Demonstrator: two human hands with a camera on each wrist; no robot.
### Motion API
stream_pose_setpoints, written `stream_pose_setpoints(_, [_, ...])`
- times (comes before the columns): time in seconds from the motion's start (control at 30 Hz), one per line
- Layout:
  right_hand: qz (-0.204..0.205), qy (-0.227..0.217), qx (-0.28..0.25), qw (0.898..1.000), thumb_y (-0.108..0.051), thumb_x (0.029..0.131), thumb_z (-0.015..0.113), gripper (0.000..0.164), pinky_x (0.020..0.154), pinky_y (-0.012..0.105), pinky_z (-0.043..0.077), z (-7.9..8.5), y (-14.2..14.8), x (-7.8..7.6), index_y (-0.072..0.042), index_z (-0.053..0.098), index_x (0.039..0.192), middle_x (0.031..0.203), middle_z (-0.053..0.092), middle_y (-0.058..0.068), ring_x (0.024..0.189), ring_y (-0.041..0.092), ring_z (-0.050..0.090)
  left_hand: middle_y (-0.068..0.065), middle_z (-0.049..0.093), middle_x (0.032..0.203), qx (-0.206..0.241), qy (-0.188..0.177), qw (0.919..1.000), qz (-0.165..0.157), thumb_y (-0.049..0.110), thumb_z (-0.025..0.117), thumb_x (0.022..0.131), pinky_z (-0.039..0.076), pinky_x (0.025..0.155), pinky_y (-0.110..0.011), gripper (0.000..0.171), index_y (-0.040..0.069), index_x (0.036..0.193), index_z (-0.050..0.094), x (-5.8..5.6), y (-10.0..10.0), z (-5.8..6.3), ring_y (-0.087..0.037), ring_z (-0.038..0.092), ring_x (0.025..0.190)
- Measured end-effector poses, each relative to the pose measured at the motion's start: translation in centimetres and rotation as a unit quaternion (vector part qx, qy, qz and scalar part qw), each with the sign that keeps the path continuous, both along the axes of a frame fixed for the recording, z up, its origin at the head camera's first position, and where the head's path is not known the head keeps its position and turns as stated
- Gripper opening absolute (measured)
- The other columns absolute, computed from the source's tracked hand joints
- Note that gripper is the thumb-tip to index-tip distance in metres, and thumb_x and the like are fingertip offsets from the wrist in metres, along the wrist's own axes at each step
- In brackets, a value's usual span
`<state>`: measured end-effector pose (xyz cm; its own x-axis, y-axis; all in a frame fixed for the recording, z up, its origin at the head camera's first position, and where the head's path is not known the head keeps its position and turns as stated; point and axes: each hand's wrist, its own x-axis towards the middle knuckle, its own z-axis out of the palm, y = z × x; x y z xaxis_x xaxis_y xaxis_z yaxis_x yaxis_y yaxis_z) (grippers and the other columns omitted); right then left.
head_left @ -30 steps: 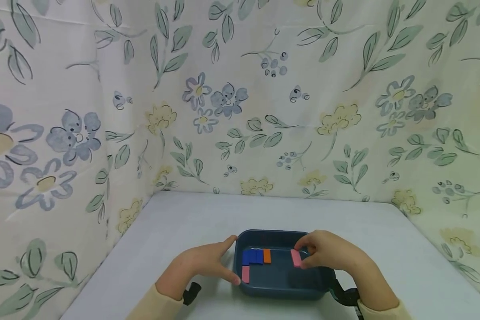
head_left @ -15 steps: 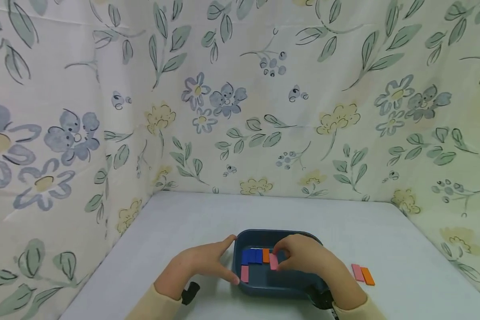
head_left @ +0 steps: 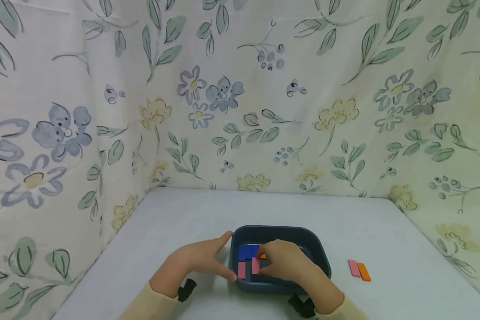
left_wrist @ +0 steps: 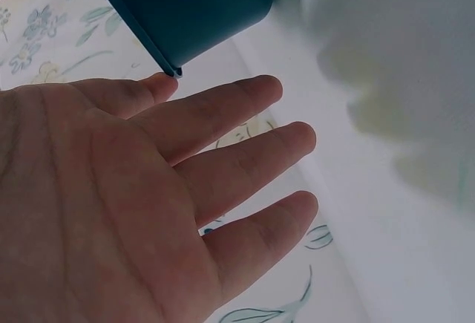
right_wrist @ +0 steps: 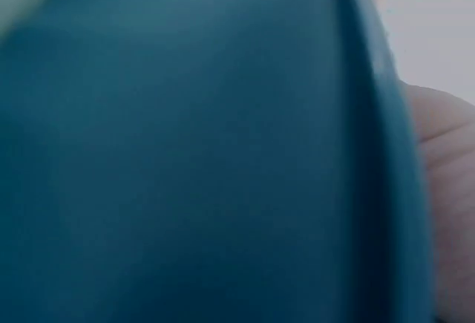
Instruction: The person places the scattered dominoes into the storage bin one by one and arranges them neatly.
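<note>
A dark blue-green tray [head_left: 268, 288] stands on the white table. My left hand [head_left: 202, 258] is at its left side, fingers spread straight, thumb and index finger touching the rim; the left wrist view shows that hand's palm [left_wrist: 111, 189] with nothing in it. Inside the tray, my right hand [head_left: 288, 264] pinches a small pink tile [head_left: 255, 266] between thumb and fingers. Blue tiles [head_left: 246, 252] lie along the tray's left part, and another pink tile [head_left: 242, 270] is in front of them. An orange tile [head_left: 262, 256] beside the blue ones is partly hidden by my right fingers.
To the right of the tray, a loose pink tile [head_left: 354, 268] and an orange tile [head_left: 363, 272] lie side by side on the table [head_left: 192, 209]. A floral curtain [head_left: 264, 133] hangs behind and at both sides. The tray wall [right_wrist: 200, 152] fills most of the right wrist view.
My right hand has carried the pink tile leftward across the tray, to just right of the other pink tile. The loose tiles on the right have come into sight. My left hand stays at the rim.
</note>
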<state>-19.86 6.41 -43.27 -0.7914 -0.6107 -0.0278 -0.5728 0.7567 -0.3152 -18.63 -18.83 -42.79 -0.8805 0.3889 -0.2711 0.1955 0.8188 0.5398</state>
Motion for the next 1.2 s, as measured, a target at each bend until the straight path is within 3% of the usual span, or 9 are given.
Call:
stream_pose_setpoints(0.33, [0.004,0.047,0.008,0.999,-0.034,0.079,0.085,0.03,0.06,0.03,0.052,-2.2,-1.6,-0.1,-0.015,0.078,0.102,0.073,0.063,-0.012,0.064,0.007,0.053,-0.01,0.033,0.16,0.007,0.01,0.9999,-0.011,0.061,0.083,0.072,0.034,0.113,-0.054,0.121,0.014,0.162,0.017,0.0,-0.2,-0.1,-0.027,0.035,0.144])
stream_pose_setpoints(0.6, [-0.006,0.044,0.003,0.999,-0.038,0.078,0.086,0.031,0.067,0.035,0.056,-3.1,-1.9,-0.7,-0.017,0.079,0.1,0.08,0.068,-0.01,0.068,0.007,0.054,-0.009,0.031,0.161,0.009,0.01,0.9998,-0.016,0.06,0.083,0.073,0.033,0.114,-0.053,0.121,0.013,0.162,0.016,-0.1,-0.2,0.0,-0.027,0.035,0.144])
stream_pose_setpoints(0.97, [0.001,0.049,0.0,0.999,-0.037,0.077,0.086,0.033,0.069,0.036,0.058,-2.7,-1.8,-0.6,-0.016,0.079,0.102,0.085,0.072,-0.007,0.07,0.006,0.058,-0.011,0.032,0.16,0.011,-0.001,0.9999,-0.007,0.059,0.084,0.073,0.032,0.114,-0.055,0.121,0.012,0.162,0.016,-0.2,-0.2,0.0,-0.028,0.035,0.144])
stream_pose_setpoints(1.2, [-0.006,0.008,-0.023,1.0,-0.039,0.081,0.083,0.037,0.069,0.035,0.058,-1.5,-0.7,-0.4,-0.015,0.077,0.109,0.092,0.072,-0.005,0.071,0.006,0.059,-0.01,0.031,0.161,0.013,-0.006,0.9999,-0.006,0.06,0.083,0.073,0.032,0.114,-0.054,0.12,0.014,0.162,0.016,-0.2,-0.2,-0.2,-0.027,0.034,0.145])
